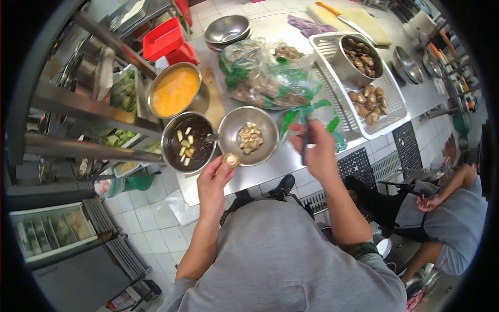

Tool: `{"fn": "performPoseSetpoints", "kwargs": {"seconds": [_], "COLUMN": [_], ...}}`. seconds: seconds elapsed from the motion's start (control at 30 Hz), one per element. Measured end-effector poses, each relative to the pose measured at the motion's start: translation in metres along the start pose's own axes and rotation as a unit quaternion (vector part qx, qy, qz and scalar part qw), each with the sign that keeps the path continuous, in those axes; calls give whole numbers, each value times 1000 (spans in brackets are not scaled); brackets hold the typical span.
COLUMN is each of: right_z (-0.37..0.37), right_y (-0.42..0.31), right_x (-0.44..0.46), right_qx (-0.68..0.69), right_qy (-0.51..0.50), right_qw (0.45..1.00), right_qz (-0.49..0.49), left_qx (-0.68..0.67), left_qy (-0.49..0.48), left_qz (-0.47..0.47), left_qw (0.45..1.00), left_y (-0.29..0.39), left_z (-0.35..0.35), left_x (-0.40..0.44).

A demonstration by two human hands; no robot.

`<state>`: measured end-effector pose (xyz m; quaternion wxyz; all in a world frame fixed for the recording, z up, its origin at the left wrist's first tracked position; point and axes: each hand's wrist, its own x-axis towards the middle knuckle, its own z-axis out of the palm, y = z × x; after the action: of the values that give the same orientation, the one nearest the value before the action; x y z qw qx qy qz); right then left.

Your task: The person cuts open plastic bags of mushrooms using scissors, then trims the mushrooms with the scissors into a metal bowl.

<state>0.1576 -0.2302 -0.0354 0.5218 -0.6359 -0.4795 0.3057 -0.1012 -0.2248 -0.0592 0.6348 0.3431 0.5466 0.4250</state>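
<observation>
Pinched in the fingers of my left hand (pixel 213 179) is a mushroom (pixel 231 160), just below the rim of a steel bowl (pixel 270 132) that holds pale mushroom pieces (pixel 250 138). My right hand (pixel 318 148) is closed around a small dark-handled tool (pixel 306 147), to the right of that bowl; its far end is blurred. Left of the bowl stands a pot of dark sauce (pixel 171 145) with light pieces and a spoon in it. Behind the bowl lies a plastic bag (pixel 265 78) with green print.
A pot of orange liquid (pixel 178 91) stands at the left. On the right, a white basket (pixel 392 106) holds brown mushrooms (pixel 371 104) and a steel pot (pixel 345 73) of more. Behind lie a knife (pixel 345 20) and cutting board (pixel 377 31). Another person (pixel 447 218) is at lower right.
</observation>
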Motion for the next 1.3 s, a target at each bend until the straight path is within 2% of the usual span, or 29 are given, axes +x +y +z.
{"fn": "performPoseSetpoints", "kwargs": {"seconds": [0.03, 0.1, 0.17, 0.2, 0.23, 0.3, 0.37, 0.4, 0.5, 0.53, 0.57, 0.63, 0.73, 0.83, 0.9, 0.97, 1.0, 1.03, 1.07, 1.1, 1.17, 1.23, 1.3], "right_z": [-23, -70, -85, -86, -81, -66, -49, -46, -48, -52, -57, -67, -75, -81, -82, -75, -73, -65, -57, -49, -38, -20, 3], "right_y": [14, 16, 43, 76, 95, 127, 141, 144, 154, 154, 154, 150, 154, 133, 111, 81, 58, 61, 64, 65, 43, 11, -33], "right_x": [-2, 0, 4, 5, 5, 0, -8, -10, -16, -17, -18, -19, -26, -31, -34, -47, -48, -57, -64, -76, -93, -102, -126], "right_qx": [-16, -181, -213, -238, -204, -202, -161, -171, -128, -118, -107, -69, 45, 140, 167, 101, 260, 274, 287, 198, 36, 101, 100], "right_qy": [57, 124, 145, 150, 160, 167, 214, 219, 214, 207, 199, 181, 127, 43, 0, 6, 40, 57, 73, 69, 92, 29, -11], "right_qw": [998, 976, 963, 959, 965, 963, 961, 954, 961, 963, 966, 972, 983, 987, 984, 990, 947, 943, 939, 975, 991, 986, 989], "right_qz": [6, -4, 84, 38, 27, 64, 65, 115, 116, 122, 128, 133, 126, 72, 67, 93, 185, 179, 174, 76, -90, -132, -105], "left_qx": [-9, -14, -17, 3, -6, -21, -72, -96, 61, 89, 181, 359, 485, 513, 466, 392, 360, 344, 284, 247, 255, 234, 223], "left_qy": [4, -21, -58, -75, -122, -211, -287, -323, -313, -318, -312, -288, -321, -330, -325, -327, -337, -329, -327, -330, -315, -287, -296], "left_qz": [-1, -6, -10, -19, -15, -4, 14, 22, 189, 183, 223, 292, 322, 334, 338, 347, 347, 309, 346, 380, 399, 443, 405], "left_qw": [1000, 1000, 998, 997, 992, 977, 955, 941, 929, 926, 906, 838, 747, 719, 751, 786, 798, 823, 832, 828, 822, 816, 836], "left_y": [1, 1, 5, 13, 24, 48, 68, 73, 66, 56, 41, 11, -8, -30, -35, -38, -46, -31, -14, -4, 2, 15, 31], "left_z": [1, 11, 35, 58, 86, 146, 210, 232, 268, 264, 253, 227, 205, 183, 173, 162, 153, 145, 132, 115, 78, 20, -53], "left_x": [-2, 1, 7, 11, 16, 25, 34, 34, 33, 32, 36, 46, 37, 36, 29, 22, 20, 4, -8, -15, -19, -27, -35]}}
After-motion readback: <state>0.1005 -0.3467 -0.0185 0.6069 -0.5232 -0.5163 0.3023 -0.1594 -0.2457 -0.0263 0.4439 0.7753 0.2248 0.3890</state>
